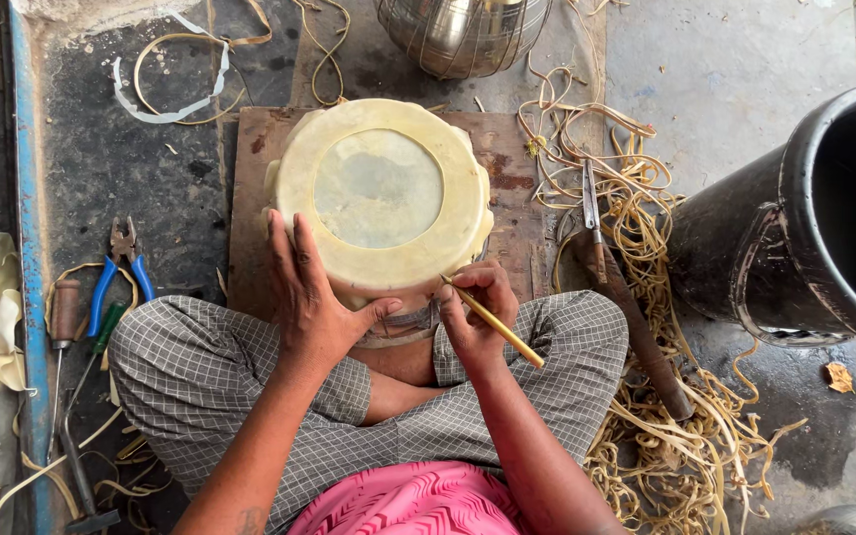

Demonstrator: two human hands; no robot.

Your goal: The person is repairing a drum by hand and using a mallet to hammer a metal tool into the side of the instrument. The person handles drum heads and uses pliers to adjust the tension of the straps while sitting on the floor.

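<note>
Head view looks straight down at a person sitting cross-legged on the floor, in checked cloth with pink cloth nearest the camera. Both forearms reach forward from the bottom of the picture. The left hand (311, 297) lies flat on the near edge of a round drum (380, 198), with its fingers spread and pointing away and its thumb stuck out to the side. The right hand (476, 312) is curled, and its fingers pinch a thin yellow stick (492, 322). The stick's tip touches the drum's near rim, and its other end slants back toward the person's right knee.

The drum stands between the knees, on a brown wooden board (250, 188). Its top is pale yellow, with a grey circle in the middle.

On the left side lie blue-handled pliers (123, 266) and a screwdriver (66, 317). On the right side lies a big heap of yellow strips (686, 446), with a pointed metal tool (591, 213) on it. A large black pot (814, 218) is tipped over beside the heap. A shiny metal pot (463, 35) stands farthest away, beyond the board.
</note>
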